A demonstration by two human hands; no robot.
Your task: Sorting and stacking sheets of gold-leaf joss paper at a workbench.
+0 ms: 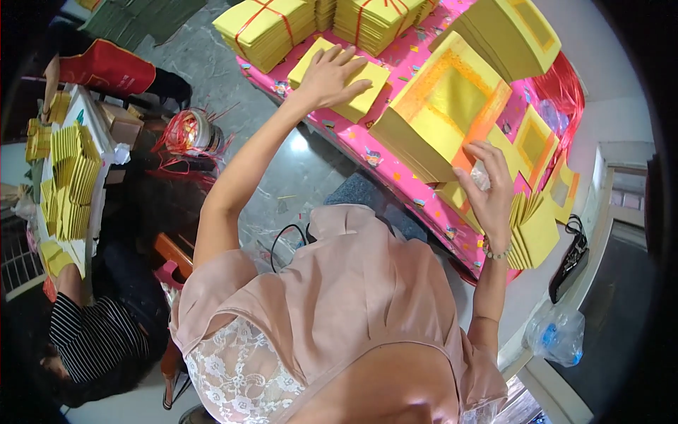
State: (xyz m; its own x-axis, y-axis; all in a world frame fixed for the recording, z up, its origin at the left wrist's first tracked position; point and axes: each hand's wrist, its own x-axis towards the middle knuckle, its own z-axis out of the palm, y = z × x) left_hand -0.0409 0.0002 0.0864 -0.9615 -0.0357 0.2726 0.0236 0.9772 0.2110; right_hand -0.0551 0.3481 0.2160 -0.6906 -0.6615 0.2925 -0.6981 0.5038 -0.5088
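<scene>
My left hand [332, 76] lies flat, fingers spread, on a low stack of plain yellow paper [369, 103] on the pink patterned tablecloth. My right hand [489, 180] is curled at the near right corner of a tall stack of yellow paper [462, 106], whose top sheet carries an orange frame. A small whitish crumpled thing [481, 175] is in the curl of that hand; its kind is unclear. The right fingertips are at an orange strip [483, 131] along the stack's edge. A beaded bracelet circles my right wrist.
Yellow bundles [265, 32] tied with red string stand at the far edge. Another tall yellow stack [505, 39] is beyond. Fanned yellow sheets [530, 230] lie at the right, near red ribbon [565, 92]. Two people work at a left table [95, 134]; a string-filled tub [194, 133] stands nearby.
</scene>
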